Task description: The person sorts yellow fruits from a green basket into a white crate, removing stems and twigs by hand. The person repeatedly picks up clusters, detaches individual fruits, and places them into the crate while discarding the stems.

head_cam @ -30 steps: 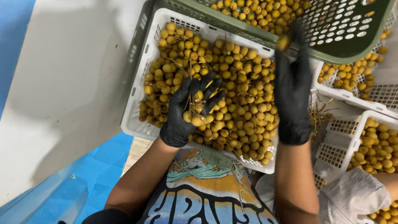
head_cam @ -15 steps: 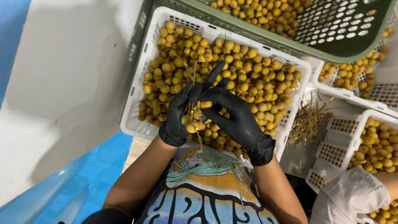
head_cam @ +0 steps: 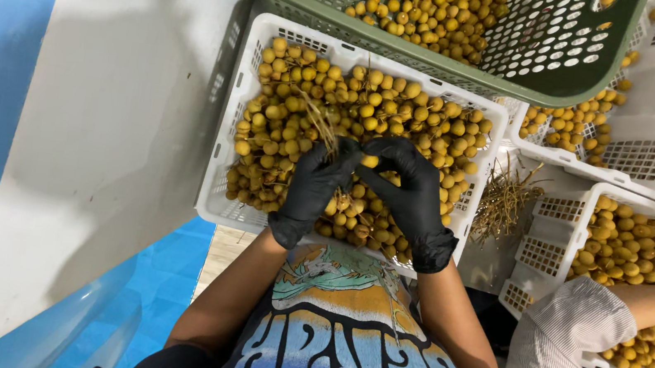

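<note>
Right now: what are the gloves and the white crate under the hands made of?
Left hand and right hand: thin black gloves, likely nitrile or latex, snug with a faint sheen. White crate: moulded plastic by the look, rigid perforated walls, matte.

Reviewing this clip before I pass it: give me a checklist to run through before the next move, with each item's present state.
1. Left hand gripping the stalk bunch: ok.
2. Right hand pinching one yellow fruit: ok.
3. Both hands over the white crate: ok.
4. Gloves intact: cannot tell.
5. Green basket has room: ok.
6. Co-worker's sleeve apart from the hands: ok.
</note>
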Demonstrator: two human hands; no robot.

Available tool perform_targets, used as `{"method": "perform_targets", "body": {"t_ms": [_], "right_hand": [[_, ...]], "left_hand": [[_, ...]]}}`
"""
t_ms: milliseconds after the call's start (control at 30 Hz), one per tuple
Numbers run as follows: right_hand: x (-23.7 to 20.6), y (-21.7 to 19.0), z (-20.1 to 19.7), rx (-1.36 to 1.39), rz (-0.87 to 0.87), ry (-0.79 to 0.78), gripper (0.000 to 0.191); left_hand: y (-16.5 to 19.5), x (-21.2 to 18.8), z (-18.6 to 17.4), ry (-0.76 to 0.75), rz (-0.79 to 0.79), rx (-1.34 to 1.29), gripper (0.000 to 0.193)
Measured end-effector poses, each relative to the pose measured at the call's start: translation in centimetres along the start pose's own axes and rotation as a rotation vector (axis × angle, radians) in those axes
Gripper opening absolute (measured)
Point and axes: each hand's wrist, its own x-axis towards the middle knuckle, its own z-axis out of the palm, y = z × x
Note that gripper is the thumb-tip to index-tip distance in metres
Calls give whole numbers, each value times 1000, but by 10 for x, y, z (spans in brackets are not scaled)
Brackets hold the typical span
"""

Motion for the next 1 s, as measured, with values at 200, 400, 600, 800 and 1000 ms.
{"method": "perform_targets", "body": {"t_ms": [200, 400, 600, 800, 1000], "right_hand": [[-4, 3, -5, 27, 136, -37, 24], [-5, 30, -20, 577, 446, -35, 24], [-19, 38, 1, 531, 315, -219, 34], [-29, 36, 21, 171, 114, -266, 39], [-33, 50, 15, 485, 291, -301, 33]], "left_hand": [[-8, 0, -3, -94, 31, 23, 15], [1, 9, -21, -335, -21, -485, 26], [4, 9, -12, -228, -171, -1105, 25], [2, 12, -4, -100, -82, -883, 34], [6, 8, -3, -184, -146, -730, 37]]}}
